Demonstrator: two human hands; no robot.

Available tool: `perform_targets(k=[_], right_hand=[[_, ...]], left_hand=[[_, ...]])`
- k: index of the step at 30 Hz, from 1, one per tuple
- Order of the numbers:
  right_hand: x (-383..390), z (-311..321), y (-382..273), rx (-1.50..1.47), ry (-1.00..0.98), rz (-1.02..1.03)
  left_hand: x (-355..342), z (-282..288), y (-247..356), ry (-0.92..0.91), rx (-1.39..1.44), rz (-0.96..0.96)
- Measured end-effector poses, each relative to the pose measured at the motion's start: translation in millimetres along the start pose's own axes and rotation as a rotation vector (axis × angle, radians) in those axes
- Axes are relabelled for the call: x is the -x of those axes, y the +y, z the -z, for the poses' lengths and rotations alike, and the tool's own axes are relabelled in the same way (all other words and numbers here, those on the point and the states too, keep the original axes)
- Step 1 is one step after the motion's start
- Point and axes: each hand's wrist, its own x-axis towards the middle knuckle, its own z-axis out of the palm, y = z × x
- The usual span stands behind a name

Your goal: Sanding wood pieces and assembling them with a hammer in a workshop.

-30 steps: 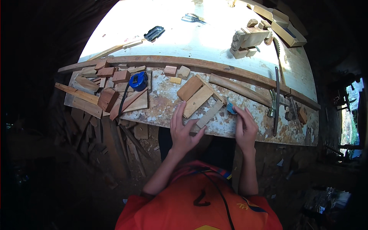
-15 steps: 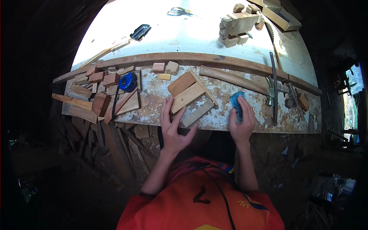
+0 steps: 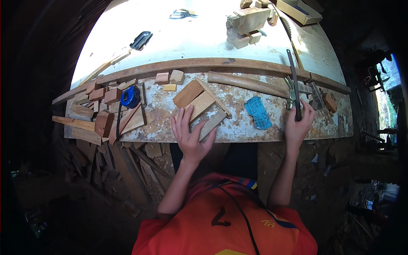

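Observation:
My left hand (image 3: 188,136) is open, fingertips resting on the lower-left edge of a small wooden assembly (image 3: 190,90) of pale and reddish boards, beside a loose-looking greyish strip (image 3: 214,122). My right hand (image 3: 297,127) has its fingers round the lower end of a long dark metal bar (image 3: 292,70), just right of a claw hammer (image 3: 246,83) with a wooden handle. Between my hands, a piece of blue abrasive paper (image 3: 259,111) lies flat on the paint-worn bench edge (image 3: 199,137).
A long batten (image 3: 144,68) crosses the bench. A wood offcut pile (image 3: 102,121) and blue tape measure (image 3: 130,97) sit left, small blocks (image 3: 177,77) behind the assembly. Farther back are a black tray (image 3: 140,40), scissors (image 3: 182,14), a wooden block assembly (image 3: 250,23) and a cardboard box (image 3: 299,12).
My right hand left the blue paper, moved rightward and closed on the dark bar. My left fingers still rest at the assembly. The whole view has shifted slightly.

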Motion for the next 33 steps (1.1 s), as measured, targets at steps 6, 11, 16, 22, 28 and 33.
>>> perform_targets(k=[6, 11, 16, 22, 28, 33], right_hand=[[-10.7, 4.2, -3.3, -0.025, -0.156, 0.078], [-20.8, -23.7, -48.1, -0.102, -0.337, 0.346], [-47.7, -58.8, -49.4, -0.013, -0.425, 0.534], [-67.0, -65.0, -55.1, 0.046, -0.621, 0.614], [-93.2, -14.5, -65.9, -0.136, -0.399, 0.477], [-86.4, 31.3, -53.6, -0.362, -0.321, 0.217]], left_hand=[[0.9, -0.7, -0.4, 0.014, -0.006, -0.004], [0.3, -0.8, -1.0, 0.04, -0.026, -0.018], [-1.2, -3.1, 1.0, 0.053, -0.012, -0.027], [-0.5, -2.5, 0.6, 0.059, 0.009, -0.027], [0.9, -0.3, -1.7, 0.05, 0.034, -0.015], [0.3, -0.3, -1.8, 0.046, 0.017, -0.019]])
